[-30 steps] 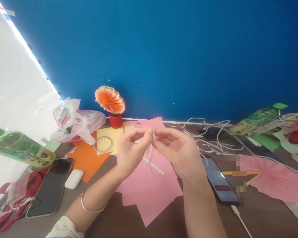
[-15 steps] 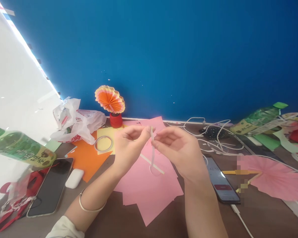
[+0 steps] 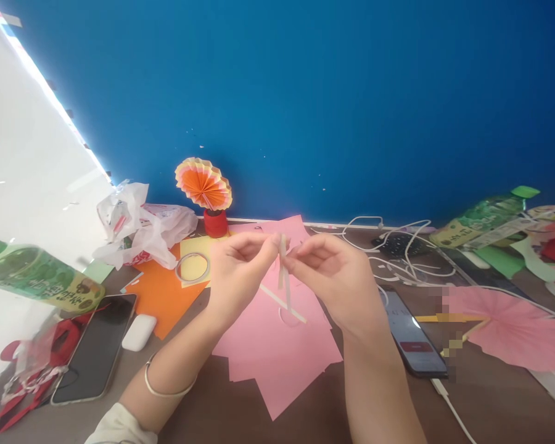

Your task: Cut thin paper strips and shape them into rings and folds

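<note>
brown table (image 3: 213,407). straight below the grip on the white strip (image 3: 285,280) lies a stack of pink sheets (image 3: 277,364). left of the grip are an orange sheet (image 3: 160,296), then a white earbud case (image 3: 139,332) and a dark phone (image 3: 95,351). right of it lie a second phone (image 3: 414,336), tangled white cables (image 3: 398,253) beyond, and a pink paper fan (image 3: 509,327) farthest right.

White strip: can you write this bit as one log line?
left hand: pinches thin white strip | right hand: pinches it too | strip: hangs over pink paper sheets on table
</note>
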### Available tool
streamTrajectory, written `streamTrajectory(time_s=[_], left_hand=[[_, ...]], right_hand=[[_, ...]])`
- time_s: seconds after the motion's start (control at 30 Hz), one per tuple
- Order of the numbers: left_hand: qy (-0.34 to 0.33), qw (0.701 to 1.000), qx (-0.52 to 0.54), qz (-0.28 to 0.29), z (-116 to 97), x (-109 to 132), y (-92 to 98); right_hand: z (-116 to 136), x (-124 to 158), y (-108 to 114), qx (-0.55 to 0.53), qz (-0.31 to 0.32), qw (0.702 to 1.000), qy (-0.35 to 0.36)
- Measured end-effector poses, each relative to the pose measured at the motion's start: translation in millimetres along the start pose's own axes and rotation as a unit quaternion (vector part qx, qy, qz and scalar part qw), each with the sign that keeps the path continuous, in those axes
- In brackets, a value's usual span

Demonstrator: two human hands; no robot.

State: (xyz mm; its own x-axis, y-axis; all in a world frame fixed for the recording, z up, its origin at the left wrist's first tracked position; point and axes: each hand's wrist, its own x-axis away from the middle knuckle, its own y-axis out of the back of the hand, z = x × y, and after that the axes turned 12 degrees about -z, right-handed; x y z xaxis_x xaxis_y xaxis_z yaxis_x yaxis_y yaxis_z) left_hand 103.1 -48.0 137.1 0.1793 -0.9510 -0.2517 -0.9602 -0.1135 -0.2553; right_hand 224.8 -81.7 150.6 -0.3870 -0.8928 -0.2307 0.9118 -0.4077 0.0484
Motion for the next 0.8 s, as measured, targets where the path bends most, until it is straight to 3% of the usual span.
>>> streamTrajectory(time_s=[0.8], left_hand=[[0.014,1.0,0.015,0.011,-2.8,2.9,-1.0]], right_hand=[[-1.2,-1.3,-1.4,0.035,-0.022,0.999,0.025]])
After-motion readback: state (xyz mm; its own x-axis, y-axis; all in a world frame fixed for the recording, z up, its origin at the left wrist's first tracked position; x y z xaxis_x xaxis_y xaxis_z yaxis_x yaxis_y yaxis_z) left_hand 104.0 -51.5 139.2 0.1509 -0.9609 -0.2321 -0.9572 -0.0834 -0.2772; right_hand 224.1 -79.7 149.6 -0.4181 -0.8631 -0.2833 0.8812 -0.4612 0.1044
